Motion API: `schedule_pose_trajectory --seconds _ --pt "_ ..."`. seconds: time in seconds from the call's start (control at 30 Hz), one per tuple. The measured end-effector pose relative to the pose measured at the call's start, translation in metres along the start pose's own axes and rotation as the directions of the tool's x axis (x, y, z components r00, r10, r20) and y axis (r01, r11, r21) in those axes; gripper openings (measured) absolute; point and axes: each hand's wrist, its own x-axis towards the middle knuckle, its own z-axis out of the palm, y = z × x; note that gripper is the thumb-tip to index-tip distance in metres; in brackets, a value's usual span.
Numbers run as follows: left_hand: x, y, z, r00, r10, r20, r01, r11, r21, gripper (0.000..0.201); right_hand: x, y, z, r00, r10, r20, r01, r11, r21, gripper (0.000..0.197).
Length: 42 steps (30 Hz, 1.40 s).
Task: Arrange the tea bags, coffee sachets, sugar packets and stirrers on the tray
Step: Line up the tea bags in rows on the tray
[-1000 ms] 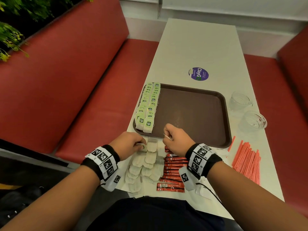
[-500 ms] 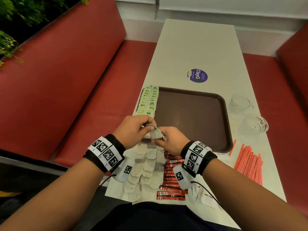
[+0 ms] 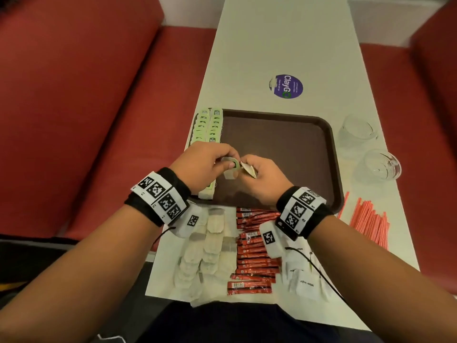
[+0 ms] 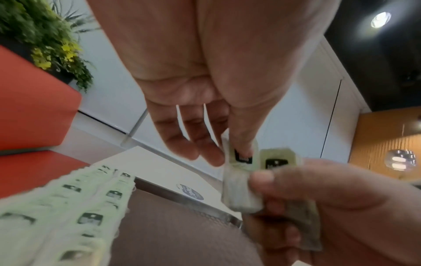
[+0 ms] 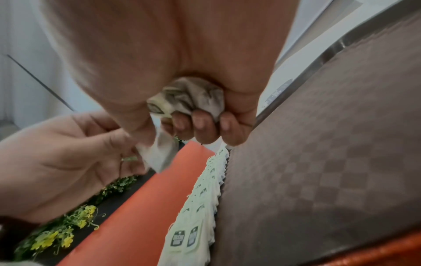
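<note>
Over the near left part of the brown tray [image 3: 284,144], my left hand [image 3: 202,164] pinches one tea bag [image 3: 230,173] by its green tag, while my right hand [image 3: 262,179] clenches a small bunch of tea bags [image 5: 189,97]. Two rows of green-tagged tea bags [image 3: 210,125] line the tray's left edge. Near me on the counter [image 3: 284,40] lie loose tea bags [image 3: 207,251], red coffee sachets [image 3: 252,253], white sugar packets [image 3: 304,280] and, at right, red stirrers [image 3: 371,219].
</note>
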Motion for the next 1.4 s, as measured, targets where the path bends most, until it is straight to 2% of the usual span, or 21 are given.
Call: schedule_pose_trajectory --seconds 0.1,0.2,0.3,0.37,0.43,0.53,0.63,0.77,0.93,1.0,1.13,1.2,1.27,1.33,1.4 --pt "0.011 0.002 0.005 0.994 -0.014 -0.110 0.003 0.995 -0.100 0.012 0.007 0.002 0.001 0.998 0.015 -0.067 -0.013 0.999 0.031 0.022" --pt "0.019 -0.005 0.014 0.989 -0.117 -0.088 0.095 0.970 -0.223 0.023 0.013 0.005 -0.001 0.992 0.061 -0.114 -0.049 0.993 0.106 0.017" --pt "0.027 -0.014 0.020 0.985 -0.169 -0.030 0.160 0.969 -0.190 0.020 0.019 0.006 -0.005 0.990 0.092 -0.109 -0.078 0.989 0.128 0.007" --pt "0.040 -0.021 0.017 0.972 -0.223 -0.077 0.208 0.964 -0.164 0.020 0.024 0.007 -0.011 0.986 0.112 -0.121 -0.099 0.989 0.106 0.011" --pt "0.059 -0.032 0.009 0.935 -0.322 -0.148 0.297 0.940 -0.169 0.026 0.027 0.008 -0.015 0.985 0.137 -0.106 -0.121 0.982 0.146 0.018" --pt "0.097 -0.054 -0.005 0.852 -0.475 -0.219 0.425 0.873 -0.241 0.030 0.031 0.008 -0.021 0.978 0.188 -0.091 -0.157 0.950 0.269 0.017" --pt "0.135 -0.076 -0.009 0.812 -0.536 -0.231 0.497 0.843 -0.205 0.033 0.034 0.005 -0.023 0.972 0.222 -0.074 -0.184 0.921 0.344 0.014" --pt "0.170 -0.089 -0.005 0.815 -0.558 -0.157 0.556 0.829 -0.061 0.039 0.034 0.002 -0.024 0.974 0.221 -0.049 -0.194 0.929 0.315 0.014" --pt "0.193 -0.093 0.014 0.847 -0.530 -0.042 0.529 0.829 0.181 0.044 0.032 0.010 -0.028 0.978 0.199 -0.056 -0.184 0.961 0.208 0.011" --pt "0.195 -0.094 0.018 0.844 -0.536 -0.034 0.527 0.815 0.240 0.045 0.031 0.015 -0.028 0.980 0.187 -0.071 -0.173 0.970 0.169 0.005" --pt "0.195 -0.097 0.018 0.851 -0.520 -0.073 0.520 0.816 0.252 0.045 0.029 0.013 -0.029 0.982 0.166 -0.092 -0.154 0.980 0.123 0.009" --pt "0.194 -0.096 0.017 0.878 -0.475 -0.064 0.475 0.846 0.244 0.038 0.028 0.012 -0.030 0.983 0.160 -0.096 -0.148 0.982 0.117 0.005" --pt "0.195 -0.094 0.017 0.902 -0.432 0.008 0.413 0.867 0.281 0.027 0.028 0.011 -0.030 0.982 0.158 -0.102 -0.146 0.983 0.113 0.005" --pt "0.194 -0.091 0.020 0.902 -0.422 0.093 0.370 0.864 0.342 0.020 0.029 0.011 -0.030 0.983 0.150 -0.105 -0.139 0.985 0.102 0.006" --pt "0.195 -0.090 0.021 0.895 -0.431 0.118 0.356 0.848 0.393 0.014 0.029 0.012 -0.030 0.985 0.139 -0.107 -0.129 0.987 0.093 0.006"
